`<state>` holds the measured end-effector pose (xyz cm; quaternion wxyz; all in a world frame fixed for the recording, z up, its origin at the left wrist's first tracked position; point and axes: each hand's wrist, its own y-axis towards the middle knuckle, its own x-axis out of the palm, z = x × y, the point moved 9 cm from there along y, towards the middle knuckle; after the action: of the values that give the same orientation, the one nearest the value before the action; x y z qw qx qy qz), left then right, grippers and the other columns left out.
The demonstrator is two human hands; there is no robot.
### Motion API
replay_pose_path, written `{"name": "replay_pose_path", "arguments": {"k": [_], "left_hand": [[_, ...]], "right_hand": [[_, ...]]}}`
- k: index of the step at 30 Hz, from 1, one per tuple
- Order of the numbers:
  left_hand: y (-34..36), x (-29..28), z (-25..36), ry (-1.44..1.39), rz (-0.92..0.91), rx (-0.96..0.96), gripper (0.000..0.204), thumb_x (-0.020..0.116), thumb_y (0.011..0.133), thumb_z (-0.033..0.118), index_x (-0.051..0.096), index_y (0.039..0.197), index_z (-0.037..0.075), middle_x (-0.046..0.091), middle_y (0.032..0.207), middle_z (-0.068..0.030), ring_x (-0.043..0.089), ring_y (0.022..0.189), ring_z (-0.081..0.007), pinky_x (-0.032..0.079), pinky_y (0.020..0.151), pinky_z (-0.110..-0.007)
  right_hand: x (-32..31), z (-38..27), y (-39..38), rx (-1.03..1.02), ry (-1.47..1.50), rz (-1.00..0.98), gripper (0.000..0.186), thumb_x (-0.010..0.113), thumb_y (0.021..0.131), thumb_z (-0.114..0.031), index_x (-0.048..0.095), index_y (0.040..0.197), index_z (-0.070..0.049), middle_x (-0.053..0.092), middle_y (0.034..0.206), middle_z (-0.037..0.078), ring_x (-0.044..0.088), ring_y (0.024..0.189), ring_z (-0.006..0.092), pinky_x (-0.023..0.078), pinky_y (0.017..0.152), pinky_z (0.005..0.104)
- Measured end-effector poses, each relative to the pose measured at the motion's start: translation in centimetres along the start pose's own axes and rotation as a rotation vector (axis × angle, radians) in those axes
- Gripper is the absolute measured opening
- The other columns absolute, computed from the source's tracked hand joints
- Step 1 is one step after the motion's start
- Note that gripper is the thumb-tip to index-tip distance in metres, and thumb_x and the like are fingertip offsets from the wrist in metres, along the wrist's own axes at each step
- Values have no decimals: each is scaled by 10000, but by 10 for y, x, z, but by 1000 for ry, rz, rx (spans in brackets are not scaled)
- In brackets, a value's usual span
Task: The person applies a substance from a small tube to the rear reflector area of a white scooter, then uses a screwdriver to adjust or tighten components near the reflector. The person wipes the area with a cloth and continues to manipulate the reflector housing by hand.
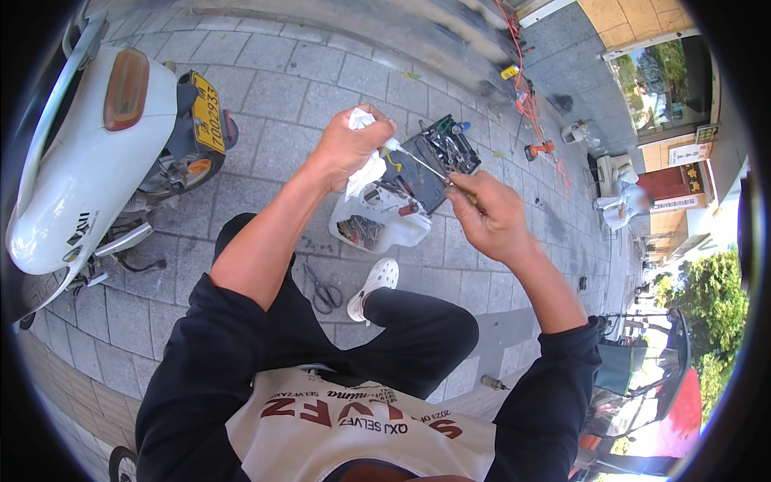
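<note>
My left hand point(341, 153), raised in the upper middle, grips a crumpled white tissue point(365, 173) and a small white piece with a nozzle-like tip point(395, 146). My right hand point(490, 217) is closed on a thin metal rod point(426, 164), which reaches leftward to that white tip; whether they touch I cannot tell. Behind and below my hands lie a cut-open translucent plastic jug point(409, 229) holding tools and an open black toolbox point(454, 145) with assorted metal tools. A pair of black scissors point(325, 296) lies on the paving beside my white clog point(377, 285).
A white scooter point(96, 161) stands at left. An orange power tool point(538, 150), red cord point(530, 104) and yellow can point(510, 72) lie near the wall. At right are a seated person point(618, 205) and a parked three-wheeler point(630, 361). A small cylinder point(494, 381) lies by my right side.
</note>
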<state>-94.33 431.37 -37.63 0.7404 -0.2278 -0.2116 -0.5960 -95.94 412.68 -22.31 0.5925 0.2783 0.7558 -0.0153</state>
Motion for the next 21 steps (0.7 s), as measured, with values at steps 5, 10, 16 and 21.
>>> {"name": "replay_pose_path", "arguments": {"k": [5,10,16,21], "left_hand": [[1,-2,-3,67,4,-41,135,772,923,154,676,913,60,630,754,-11,582,621,-102,477,540,-301],[3,-7,3,42,32,-4,145,775,925,163,667,911,67,619,756,-9,573,617,-101,471,531,-305],[10,-6,2,42,-2,42,181,787,937,204,664,930,71,603,753,-3,548,615,-94,460,534,-303],[8,-13,4,176,35,-21,256,801,954,296,662,969,81,606,804,-5,546,675,-94,459,556,-301]], "right_hand": [[0,-30,0,-495,-474,-51,324,785,862,-129,696,1161,-40,506,758,19,520,617,174,408,524,337],[6,32,5,495,456,-20,245,752,959,-197,702,1142,-42,486,739,-28,445,551,97,338,466,284],[40,45,-27,1111,1124,-264,311,658,1067,-311,720,1147,-17,424,652,-52,337,508,34,310,428,259],[-11,-20,17,-177,-392,3,254,792,912,-158,762,1145,-60,580,729,43,591,666,240,488,630,401]]}}
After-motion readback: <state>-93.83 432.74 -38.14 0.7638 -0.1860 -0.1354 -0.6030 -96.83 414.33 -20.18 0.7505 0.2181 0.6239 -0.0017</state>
